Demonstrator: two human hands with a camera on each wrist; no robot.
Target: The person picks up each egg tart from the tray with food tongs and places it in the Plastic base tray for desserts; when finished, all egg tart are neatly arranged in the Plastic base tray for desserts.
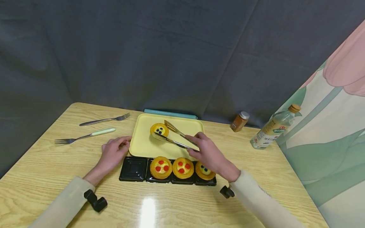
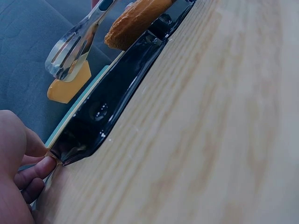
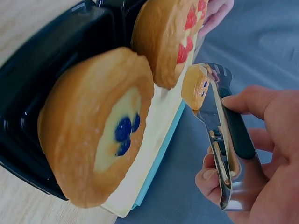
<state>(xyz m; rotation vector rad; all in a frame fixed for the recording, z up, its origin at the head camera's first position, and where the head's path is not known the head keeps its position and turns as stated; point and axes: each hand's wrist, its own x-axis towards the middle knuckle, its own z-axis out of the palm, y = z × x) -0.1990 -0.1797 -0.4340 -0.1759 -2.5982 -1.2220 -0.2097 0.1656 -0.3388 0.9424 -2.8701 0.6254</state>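
Observation:
My left hand (image 1: 114, 152) pinches the left edge of a yellow tray (image 1: 145, 148) between thumb and fingers. Metal tongs (image 1: 180, 144) with dark grip pads are held in my right hand (image 1: 212, 155). Their spread ends stand on either side of a blue-dotted egg tart (image 1: 156, 129) on the tray. In front lies a row of black square holders (image 1: 133, 169), the leftmost bare. Two red-dotted tarts (image 1: 161, 167) sit in the middle holders. Another blue-dotted tart (image 3: 98, 126) fills the rightmost one, partly hidden by my right hand in the head view.
Left of the tray lie a metal fork (image 1: 105, 120) and a fork with a pale green handle (image 1: 85, 136). A teal stick (image 1: 171, 114) runs behind the tray. At the right stand a small spice jar (image 1: 239, 122) and a labelled bottle (image 1: 272, 129).

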